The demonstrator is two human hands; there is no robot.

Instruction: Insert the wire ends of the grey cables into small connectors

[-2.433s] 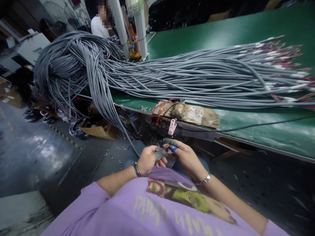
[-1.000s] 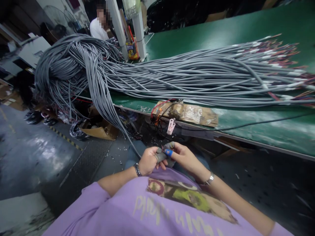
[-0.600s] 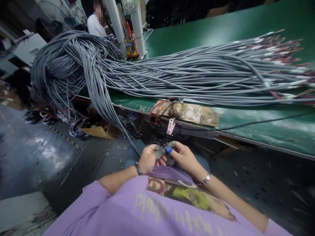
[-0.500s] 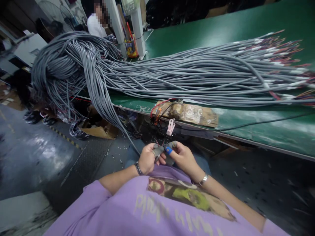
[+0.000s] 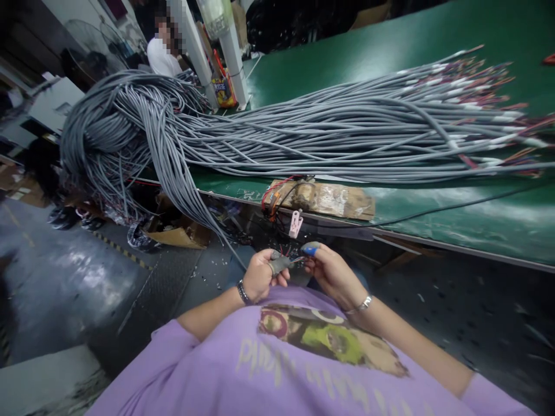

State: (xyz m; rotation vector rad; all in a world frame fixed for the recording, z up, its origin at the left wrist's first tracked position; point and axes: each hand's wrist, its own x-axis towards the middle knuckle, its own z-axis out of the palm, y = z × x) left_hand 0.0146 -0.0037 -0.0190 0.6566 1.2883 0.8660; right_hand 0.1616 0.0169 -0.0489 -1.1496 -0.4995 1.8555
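In front of my lap, my left hand (image 5: 265, 274) is closed on the end of a grey cable (image 5: 237, 258), which runs down to it from the bundle on the bench. Thin coloured wires (image 5: 296, 261) fan out of the cable end, past my left thumb. My right hand (image 5: 328, 270) pinches the tips of these wires between thumb and fingers. Grey coverings sit on some fingertips, and blue tape wraps one right digit. The large bundle of grey cables (image 5: 303, 136) lies along the bench, its stripped ends to the right.
A green bench (image 5: 455, 219) spans the view. On its near edge lies a taped wooden board (image 5: 332, 199), with a pink clip (image 5: 295, 224) hanging by it. A cardboard box (image 5: 184, 231) stands below on the floor. A person (image 5: 162, 55) is at the back left.
My right hand has moved away from the left, towards the right, and the coloured wires now show between the hands. The left hand keeps its hold on the cable.
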